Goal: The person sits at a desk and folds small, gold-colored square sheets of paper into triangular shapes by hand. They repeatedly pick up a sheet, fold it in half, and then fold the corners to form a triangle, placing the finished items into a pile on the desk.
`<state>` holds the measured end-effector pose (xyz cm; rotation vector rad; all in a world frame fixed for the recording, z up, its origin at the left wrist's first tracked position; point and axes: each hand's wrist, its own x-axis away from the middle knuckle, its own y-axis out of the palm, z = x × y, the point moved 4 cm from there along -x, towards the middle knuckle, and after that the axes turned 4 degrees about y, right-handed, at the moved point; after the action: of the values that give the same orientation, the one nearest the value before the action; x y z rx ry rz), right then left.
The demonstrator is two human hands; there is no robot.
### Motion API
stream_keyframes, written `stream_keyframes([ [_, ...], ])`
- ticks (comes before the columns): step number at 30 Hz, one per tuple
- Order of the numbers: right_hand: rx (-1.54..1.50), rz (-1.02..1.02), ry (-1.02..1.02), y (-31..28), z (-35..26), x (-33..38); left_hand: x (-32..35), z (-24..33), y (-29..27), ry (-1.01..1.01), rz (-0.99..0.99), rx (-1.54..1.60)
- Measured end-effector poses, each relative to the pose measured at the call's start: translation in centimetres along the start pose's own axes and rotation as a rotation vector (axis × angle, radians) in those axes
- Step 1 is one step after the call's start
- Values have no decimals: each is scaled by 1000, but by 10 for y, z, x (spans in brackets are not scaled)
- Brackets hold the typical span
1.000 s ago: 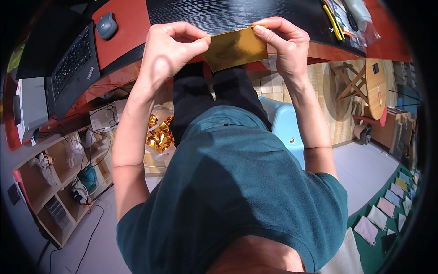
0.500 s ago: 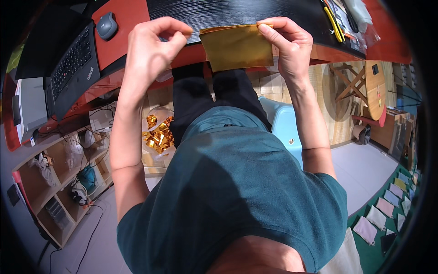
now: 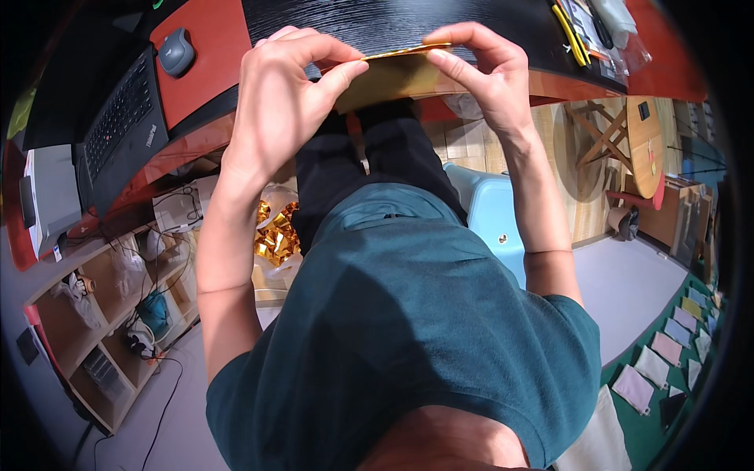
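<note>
A folded sheet of shiny gold paper (image 3: 393, 81) hangs between my two hands, just off the near edge of the black desk top. My left hand (image 3: 287, 90) pinches its upper left corner between thumb and forefinger. With thumb and fingers, my right hand (image 3: 483, 69) grips the upper right corner. The sheet's top edge faces up toward me as a thin, slightly slanted line, and its front face slopes away in shadow. Part of the lower left of the sheet is hidden behind my left thumb.
A black laptop (image 3: 118, 118) and grey mouse (image 3: 177, 52) sit on the desk's left; a yellow-handled tool (image 3: 572, 35) lies at the right. Below, a bag of crumpled gold foil (image 3: 276, 239) stands beside my legs. A light-blue stool (image 3: 496, 224) is at my right.
My left hand has moved right and closed on the sheet's left corner. The sheet has tilted so its top edge shows, and my right hand has shifted slightly left.
</note>
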<state>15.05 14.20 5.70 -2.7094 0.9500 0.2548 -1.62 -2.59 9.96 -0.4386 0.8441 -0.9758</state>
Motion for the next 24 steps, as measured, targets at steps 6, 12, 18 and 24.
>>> stream_keyframes([
  [6,486,-61,-488,15,-52,-6,-7,13,0,138,-48,-183],
  [12,512,-130,-554,32,-41,-10,-6,14,2,110,-64,-139],
  [18,436,-363,-290,20,-38,-7,-5,16,3,51,-203,4],
  [24,373,-320,-220,-17,-27,-9,1,2,0,-156,-193,233],
])
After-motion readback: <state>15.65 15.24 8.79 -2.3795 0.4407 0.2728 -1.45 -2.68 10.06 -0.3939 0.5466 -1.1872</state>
